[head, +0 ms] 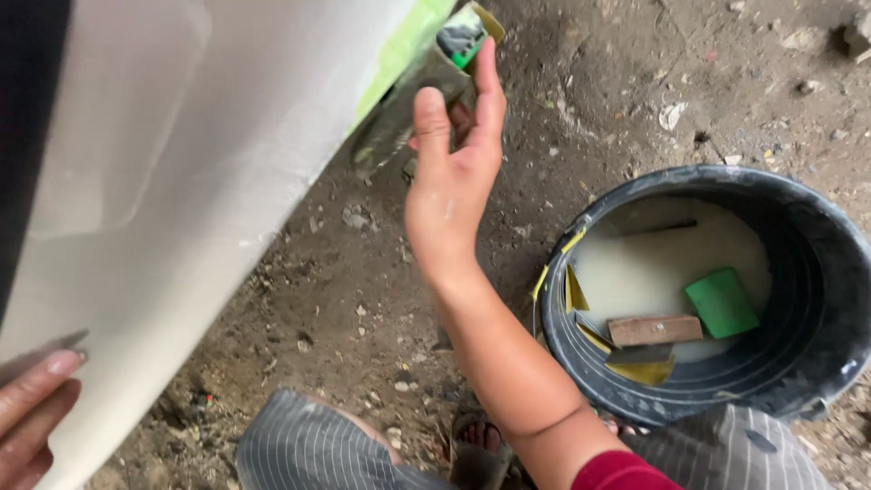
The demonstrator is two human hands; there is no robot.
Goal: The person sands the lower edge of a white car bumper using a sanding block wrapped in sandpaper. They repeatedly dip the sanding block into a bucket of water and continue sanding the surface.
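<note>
Bare, packed dirt ground [381,299], strewn with small stones and scraps, fills the head view, seen from above by a person squatting in grey striped shorts [318,449].

Along the left side a large white panel [181,181] with a smooth, glossy face slants across the view; its upper edge carries a strip of light green masking tape [399,54]. The right hand [451,172] reaches up to that taped edge and grips a folded sheet of wet sandpaper [408,104], dark and greenish, pinched between thumb and fingers and pressed against the edge of the panel. The forearm runs down to a red sleeve [621,472] at the bottom of the view.

The left hand [32,413] shows only in part at the lower left corner, its fingers laid flat against the lower part of the panel, holding nothing that can be seen.

To the right of the arm, on the ground, stands a black plastic bucket [817,299] with cloudy, pale water. In it lie a green rectangular pad [721,302], a small wooden block [655,329] just beside it, and several yellowish sandpaper pieces [646,370] leaning on the inner wall. A sandalled foot [476,440] shows between the knees.
</note>
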